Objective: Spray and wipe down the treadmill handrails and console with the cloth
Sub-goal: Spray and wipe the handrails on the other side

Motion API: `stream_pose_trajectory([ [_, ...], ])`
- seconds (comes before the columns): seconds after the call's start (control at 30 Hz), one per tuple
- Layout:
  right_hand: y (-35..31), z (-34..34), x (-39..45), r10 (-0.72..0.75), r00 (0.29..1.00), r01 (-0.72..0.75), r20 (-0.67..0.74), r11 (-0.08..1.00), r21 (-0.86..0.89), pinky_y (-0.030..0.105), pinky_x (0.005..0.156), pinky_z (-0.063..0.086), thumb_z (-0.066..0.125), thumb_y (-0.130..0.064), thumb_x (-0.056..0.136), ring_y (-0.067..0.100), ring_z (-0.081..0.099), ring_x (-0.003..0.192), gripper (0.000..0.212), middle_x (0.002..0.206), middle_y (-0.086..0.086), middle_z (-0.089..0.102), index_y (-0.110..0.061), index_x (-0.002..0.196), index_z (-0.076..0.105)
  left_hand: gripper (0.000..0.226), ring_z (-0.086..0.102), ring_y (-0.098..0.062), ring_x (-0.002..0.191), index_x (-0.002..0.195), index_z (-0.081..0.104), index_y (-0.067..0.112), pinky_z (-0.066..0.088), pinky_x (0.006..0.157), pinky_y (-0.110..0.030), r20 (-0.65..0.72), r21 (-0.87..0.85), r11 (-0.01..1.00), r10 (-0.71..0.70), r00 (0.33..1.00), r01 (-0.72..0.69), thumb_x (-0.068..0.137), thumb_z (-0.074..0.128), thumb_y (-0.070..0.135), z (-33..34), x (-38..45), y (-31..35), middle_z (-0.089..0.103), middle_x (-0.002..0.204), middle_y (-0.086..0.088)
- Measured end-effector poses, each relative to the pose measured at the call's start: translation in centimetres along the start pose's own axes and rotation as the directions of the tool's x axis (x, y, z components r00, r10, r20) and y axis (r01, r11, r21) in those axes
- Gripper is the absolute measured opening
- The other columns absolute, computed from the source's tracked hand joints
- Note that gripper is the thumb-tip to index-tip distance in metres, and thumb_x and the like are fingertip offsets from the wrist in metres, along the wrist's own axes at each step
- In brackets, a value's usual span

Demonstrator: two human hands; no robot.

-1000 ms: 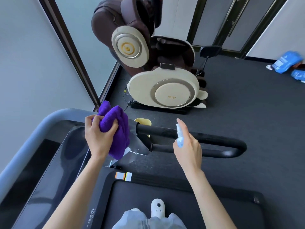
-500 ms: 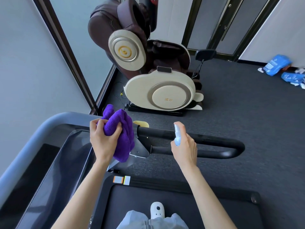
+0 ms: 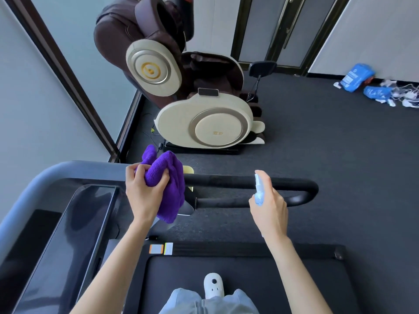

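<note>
**Cloth and Spray Bottle Held Over the Treadmill Handrail**

A bunched purple cloth [image 3: 167,180] is gripped in the left hand [image 3: 145,193], with the fingers curled tightly round its upper folds and the thumb pressed into its side. The loose lower part of the cloth is seen hanging down in front of the bracket where the black handrail [image 3: 238,181] meets the console [image 3: 74,223]. Whether the cloth is actually touching the rail cannot be told.

A small, pale blue spray bottle [image 3: 259,193] is held upright in the right hand [image 3: 269,211]. The fingers are wrapped round the bottle's body, and the index finger is laid over the top of the nozzle. The bottle is positioned just in front of the handrail's upper bar, near the right-hand bend of the looped rail. No mist can be made out.

The dark, glossy console is located at the left of the view, bordered by a grey curved frame [image 3: 56,173]. The treadmill belt [image 3: 272,279] is seen below, and a white shoe [image 3: 213,285] is planted on it, above pale trouser fabric.

Beyond the handrail, a cream and brown massage chair [image 3: 204,123] is set on the dark carpet. Blue packets [image 3: 357,77] and white cables [image 3: 405,96] are scattered on the floor at the far right, by the wall.
</note>
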State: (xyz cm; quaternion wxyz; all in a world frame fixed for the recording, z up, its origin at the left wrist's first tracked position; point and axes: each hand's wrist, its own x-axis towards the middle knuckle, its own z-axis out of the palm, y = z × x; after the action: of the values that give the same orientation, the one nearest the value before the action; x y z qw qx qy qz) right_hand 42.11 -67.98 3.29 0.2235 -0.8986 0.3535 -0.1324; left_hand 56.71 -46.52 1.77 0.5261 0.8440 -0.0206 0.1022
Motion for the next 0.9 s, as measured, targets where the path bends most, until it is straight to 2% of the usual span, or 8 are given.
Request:
stream_pose_trajectory([
  [0.17, 0.7, -0.3, 0.3, 0.039, 0.999, -0.037, -0.014, 0.988, 0.149, 0.044, 0.061, 0.048, 0.053, 0.003, 0.079, 0.033, 0.052, 0.069, 0.066, 0.072, 0.002, 0.055, -0.042, 0.125, 0.037, 0.029, 0.052, -0.008, 0.092, 0.085, 0.061, 0.016, 0.035, 0.079, -0.019, 0.023, 0.010, 1.000, 0.014, 1.000, -0.015, 0.075, 0.069, 0.042, 0.9, -0.5, 0.5, 0.050, 0.105, 0.008],
  [0.33, 1.9, -0.8, 0.7, 0.042, 0.999, -0.040, -0.023, 0.997, 0.063, 0.037, 0.053, 0.044, 0.052, 0.001, 0.081, 0.033, 0.051, 0.063, 0.067, 0.069, 0.003, 0.052, -0.042, 0.127, 0.029, 0.027, 0.051, -0.007, 0.091, 0.086, 0.060, 0.015, 0.037, 0.081, -0.022, 0.034, 0.018, 0.999, 0.031, 0.999, -0.032, 0.078, 0.073, 0.037, 1.3, -1.1, 0.9, 0.049, 0.105, 0.008],
  [0.43, 3.1, -1.6, 0.6, 0.078, 0.996, -0.076, -0.037, 0.997, 0.033, 0.040, 0.054, 0.049, 0.050, -0.002, 0.082, 0.031, 0.050, 0.061, 0.067, 0.067, -0.002, 0.047, -0.042, 0.132, 0.030, 0.024, 0.051, -0.009, 0.092, 0.087, 0.061, 0.015, 0.038, 0.082, -0.024, 0.032, 0.017, 0.999, 0.029, 0.999, -0.029, 0.079, 0.074, 0.033, 1.5, -1.5, 1.2, 0.050, 0.106, 0.007],
  [0.5, 4.1, -2.0, 0.6, 0.087, 0.994, -0.086, -0.060, 0.996, 0.018, 0.039, 0.054, 0.047, 0.051, -0.002, 0.083, 0.031, 0.048, 0.060, 0.067, 0.066, -0.005, 0.043, -0.039, 0.136, 0.033, 0.023, 0.052, -0.010, 0.092, 0.087, 0.061, 0.014, 0.039, 0.082, -0.026, 0.030, 0.023, 0.999, 0.030, 0.999, -0.030, 0.079, 0.076, 0.030, 1.6, -1.7, 1.3, 0.050, 0.106, 0.006],
  [0.6, 5.3, -2.6, 0.8, 0.107, 0.991, -0.105, -0.082, 0.994, 0.026, 0.038, 0.057, 0.043, 0.054, 0.000, 0.083, 0.034, 0.048, 0.063, 0.066, 0.072, -0.001, 0.048, -0.033, 0.138, 0.039, 0.022, 0.053, -0.012, 0.093, 0.087, 0.061, 0.013, 0.040, 0.083, -0.027, 0.031, 0.021, 0.999, 0.035, 0.999, -0.036, 0.080, 0.076, 0.027, 1.7, -2.1, 1.6, 0.051, 0.107, 0.003],
  [0.7, 6.2, -2.9, 0.8, 0.138, 0.984, -0.123, -0.111, 0.983, 0.136, 0.039, 0.062, 0.044, 0.058, 0.003, 0.080, 0.032, 0.047, 0.065, 0.065, 0.071, -0.001, 0.050, -0.033, 0.133, 0.045, 0.022, 0.052, -0.011, 0.093, 0.086, 0.061, 0.012, 0.039, 0.082, -0.025, 0.038, 0.023, 0.998, 0.055, 0.998, -0.055, 0.080, 0.077, 0.026, 2.0, -2.5, 2.0, 0.051, 0.106, 0.003],
  [0.8, 7.0, -3.3, 0.9, 0.151, 0.976, -0.121, -0.157, 0.975, 0.188, 0.038, 0.064, 0.043, 0.059, 0.003, 0.079, 0.030, 0.047, 0.066, 0.065, 0.077, 0.005, 0.055, -0.034, 0.130, 0.044, 0.021, 0.050, -0.007, 0.091, 0.085, 0.061, 0.014, 0.036, 0.080, -0.021, 0.044, 0.025, 0.997, 0.069, 0.997, -0.070, 0.080, 0.077, 0.025, 2.3, -2.8, 2.4, 0.049, 0.106, 0.006],
  [0.9, 7.6, -3.6, 1.0, 0.148, 0.982, -0.127, -0.120, 0.978, 0.166, 0.040, 0.064, 0.046, 0.059, 0.001, 0.082, 0.031, 0.048, 0.068, 0.065, 0.082, 0.007, 0.057, -0.036, 0.132, 0.041, 0.020, 0.050, -0.006, 0.089, 0.085, 0.061, 0.014, 0.035, 0.078, -0.019, 0.050, 0.029, 0.996, 0.084, 0.995, -0.086, 0.080, 0.078, 0.025, 2.7, -3.0, 2.8, 0.049, 0.105, 0.006],
])
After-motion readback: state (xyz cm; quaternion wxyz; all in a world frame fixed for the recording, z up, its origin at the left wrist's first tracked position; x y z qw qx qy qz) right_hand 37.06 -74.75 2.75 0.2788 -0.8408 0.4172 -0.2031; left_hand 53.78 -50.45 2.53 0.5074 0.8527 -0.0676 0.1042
